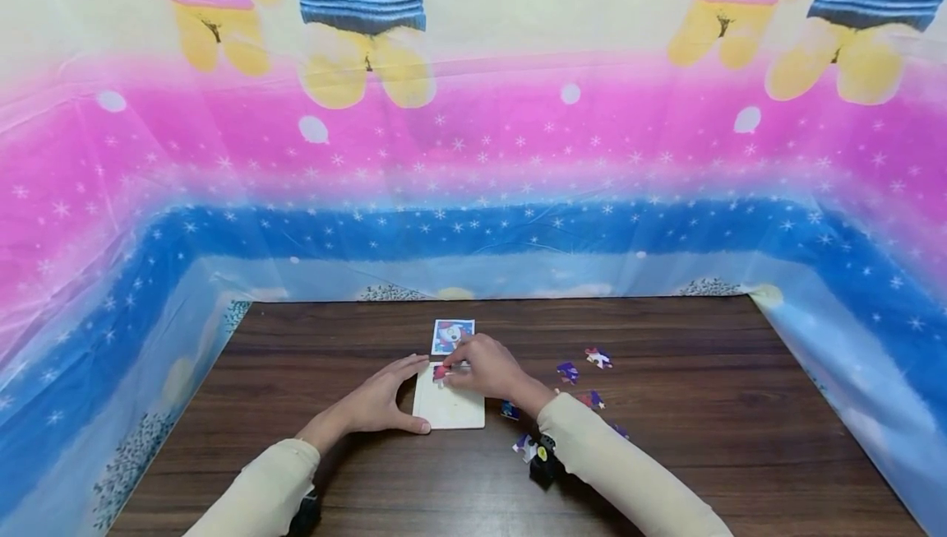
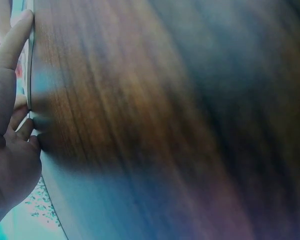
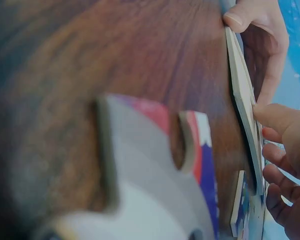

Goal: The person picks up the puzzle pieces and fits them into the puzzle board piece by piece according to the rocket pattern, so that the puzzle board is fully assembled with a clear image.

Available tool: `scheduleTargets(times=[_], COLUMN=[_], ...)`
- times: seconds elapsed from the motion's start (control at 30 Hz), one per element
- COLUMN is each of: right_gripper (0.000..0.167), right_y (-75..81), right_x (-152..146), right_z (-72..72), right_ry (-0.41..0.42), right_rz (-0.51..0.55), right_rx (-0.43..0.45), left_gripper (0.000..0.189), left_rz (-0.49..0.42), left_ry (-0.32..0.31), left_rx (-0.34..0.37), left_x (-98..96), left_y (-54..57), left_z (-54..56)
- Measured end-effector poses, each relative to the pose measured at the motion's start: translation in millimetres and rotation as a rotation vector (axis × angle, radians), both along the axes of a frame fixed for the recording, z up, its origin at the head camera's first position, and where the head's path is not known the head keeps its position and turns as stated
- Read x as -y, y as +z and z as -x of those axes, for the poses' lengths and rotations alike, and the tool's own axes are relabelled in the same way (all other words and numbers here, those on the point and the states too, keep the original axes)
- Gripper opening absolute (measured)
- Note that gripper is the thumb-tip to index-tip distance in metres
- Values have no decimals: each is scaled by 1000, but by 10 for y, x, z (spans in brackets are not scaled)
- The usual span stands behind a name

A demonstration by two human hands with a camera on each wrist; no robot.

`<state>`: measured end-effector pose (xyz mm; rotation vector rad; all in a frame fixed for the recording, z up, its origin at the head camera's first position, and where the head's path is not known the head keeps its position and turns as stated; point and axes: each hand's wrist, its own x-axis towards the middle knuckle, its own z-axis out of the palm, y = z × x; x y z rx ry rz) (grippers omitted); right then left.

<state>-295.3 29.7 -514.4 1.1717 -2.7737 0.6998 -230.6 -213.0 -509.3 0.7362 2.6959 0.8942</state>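
A white puzzle board (image 1: 453,405) lies flat on the dark wooden table. My left hand (image 1: 381,397) holds its left side, thumb at the near corner and fingers at the far one; in the left wrist view the thumb (image 2: 15,42) stretches along the edge. Over the board's far part, my right hand (image 1: 484,368) pinches a red and purple puzzle piece (image 1: 440,372) near the far left corner. The right wrist view shows the fingers (image 3: 285,117) right at the board's surface, the piece hidden. Just beyond the board lies a small picture card (image 1: 448,333).
Several loose puzzle pieces lie to the right, among them a purple one (image 1: 567,372), a white and red one (image 1: 599,358) and one beside the right wrist (image 1: 524,446). A printed cloth (image 1: 473,233) hangs around the table's back and sides.
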Motion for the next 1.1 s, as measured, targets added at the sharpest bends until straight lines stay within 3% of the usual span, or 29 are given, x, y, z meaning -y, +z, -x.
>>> scheduleTargets(times=[0.23,0.97,1.1], right_gripper=[27,14,19], right_y=[13,37,47], right_x=[-8,143,132], right_z=[-14,-67,-71], right_ry=[-23,-25,-19], right_rz=[-8,-19,-12], right_rx=[7,-13,-7], left_gripper=[106,105,104], left_rz=[0,-15,-16], left_ry=[1,-6,-6], left_rx=[2,-4,-5], left_x=[-4,0,12], left_y=[11,-4,-12], left_z=[-3,-8,-6])
